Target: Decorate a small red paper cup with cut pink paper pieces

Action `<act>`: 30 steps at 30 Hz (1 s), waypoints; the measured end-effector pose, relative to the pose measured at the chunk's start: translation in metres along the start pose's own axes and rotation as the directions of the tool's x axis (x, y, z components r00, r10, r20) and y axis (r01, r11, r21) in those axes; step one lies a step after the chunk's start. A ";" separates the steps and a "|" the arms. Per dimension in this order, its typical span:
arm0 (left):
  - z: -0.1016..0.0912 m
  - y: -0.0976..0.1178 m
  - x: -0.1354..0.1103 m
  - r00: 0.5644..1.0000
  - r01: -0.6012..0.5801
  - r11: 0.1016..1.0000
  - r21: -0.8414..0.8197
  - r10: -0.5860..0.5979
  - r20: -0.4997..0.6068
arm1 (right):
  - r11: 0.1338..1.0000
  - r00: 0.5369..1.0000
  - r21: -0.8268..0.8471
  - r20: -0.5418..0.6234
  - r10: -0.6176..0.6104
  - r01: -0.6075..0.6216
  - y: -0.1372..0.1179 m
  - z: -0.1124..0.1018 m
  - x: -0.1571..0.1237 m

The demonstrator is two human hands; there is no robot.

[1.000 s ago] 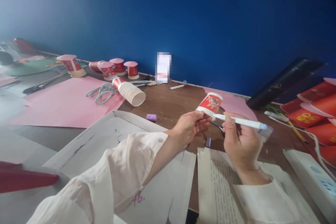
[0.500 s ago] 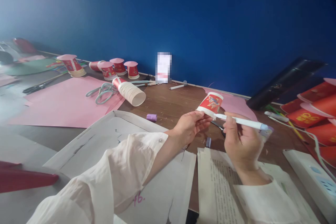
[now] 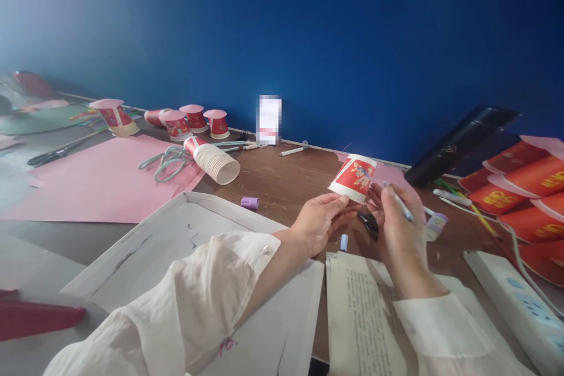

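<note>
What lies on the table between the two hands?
Head view: between left hand and right hand lie a pale blue cap and a dark blurry object.

The bare table between the toppled stack of cups and the left hand is open, with only a purple cap on it. Right of the right hand the way is crowded by a black tube, red cups and a power strip. The held paper cup and pen fill the gap between the hands, and a blue cap lies just below.
</note>
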State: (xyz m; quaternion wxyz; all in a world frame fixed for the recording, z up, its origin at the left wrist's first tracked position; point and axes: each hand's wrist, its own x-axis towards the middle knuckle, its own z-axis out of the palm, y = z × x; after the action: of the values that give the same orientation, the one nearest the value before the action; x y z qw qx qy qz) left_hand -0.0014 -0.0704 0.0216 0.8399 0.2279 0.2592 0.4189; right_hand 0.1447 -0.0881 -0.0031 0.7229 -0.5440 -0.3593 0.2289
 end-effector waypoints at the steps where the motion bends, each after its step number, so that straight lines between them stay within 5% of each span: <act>1: 0.001 -0.001 -0.001 1.000 0.014 1.000 -0.001 -0.014 0.012 | 0.997 0.998 0.042 -0.002 0.068 -0.068 -0.001 0.003 0.000; 8: 0.003 -0.010 -0.006 0.993 0.060 0.998 0.003 -0.060 0.102 | 0.941 0.973 0.253 0.107 0.204 -0.225 -0.011 0.017 -0.008; 15: -0.002 -0.016 -0.005 0.971 0.132 0.991 0.019 -0.134 0.200 | 0.948 0.975 0.229 0.095 0.203 -0.220 -0.007 0.015 -0.011; 21: -0.002 -0.008 -0.011 0.943 0.191 0.977 -0.097 -0.155 0.293 | 0.909 0.937 0.228 0.077 0.341 -0.349 -0.017 0.016 -0.013; 30: -0.002 -0.007 -0.008 0.967 0.166 0.962 -0.219 -0.115 0.227 | 0.930 0.972 0.293 0.147 0.185 -0.221 -0.012 0.018 -0.015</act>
State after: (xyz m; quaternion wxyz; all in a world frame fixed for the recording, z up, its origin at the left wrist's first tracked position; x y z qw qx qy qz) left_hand -0.0031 -0.0806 0.0180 0.9116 0.1507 0.1319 0.3590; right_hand 0.1208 -0.0912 0.0074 0.7486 -0.4449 -0.3029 0.3872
